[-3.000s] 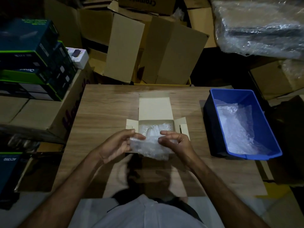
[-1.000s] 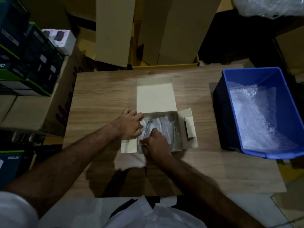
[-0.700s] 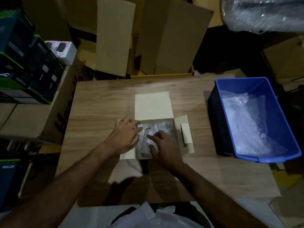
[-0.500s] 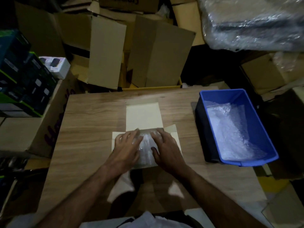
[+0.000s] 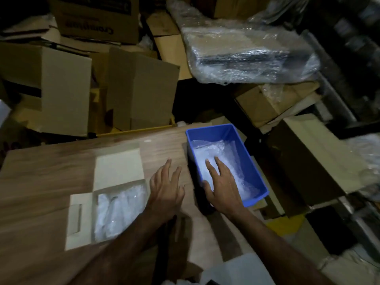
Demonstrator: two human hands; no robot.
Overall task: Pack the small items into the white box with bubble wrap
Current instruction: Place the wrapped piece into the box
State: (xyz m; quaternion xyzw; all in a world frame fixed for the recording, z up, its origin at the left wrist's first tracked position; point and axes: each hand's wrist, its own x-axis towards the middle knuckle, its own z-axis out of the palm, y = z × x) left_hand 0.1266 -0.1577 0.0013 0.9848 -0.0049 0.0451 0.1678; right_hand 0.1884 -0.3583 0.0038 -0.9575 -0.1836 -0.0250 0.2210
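Note:
The white box (image 5: 79, 218) lies open on the wooden table (image 5: 41, 173), lid flap folded back, with bubble wrap (image 5: 119, 210) filling its tray. To its right stands a blue bin (image 5: 253, 161) holding more bubble wrap (image 5: 232, 161). My left hand (image 5: 166, 188) hovers with fingers spread over the table between box and bin, holding nothing. My right hand (image 5: 222, 184) reaches over the bin's near wall with straight fingers lying on the wrap inside. The small items are hidden under the wrap.
Brown cardboard cartons (image 5: 141, 89) crowd the table's far edge. A large plastic-wrapped bundle (image 5: 246, 50) rests on cartons behind the bin. More boxes (image 5: 308, 161) stand right of the table. The blue bin sits at the table's right edge.
Both hands have left the bubble wrap in the white box and moved right; my right hand now reaches into the blue bin. The view has swung to the right.

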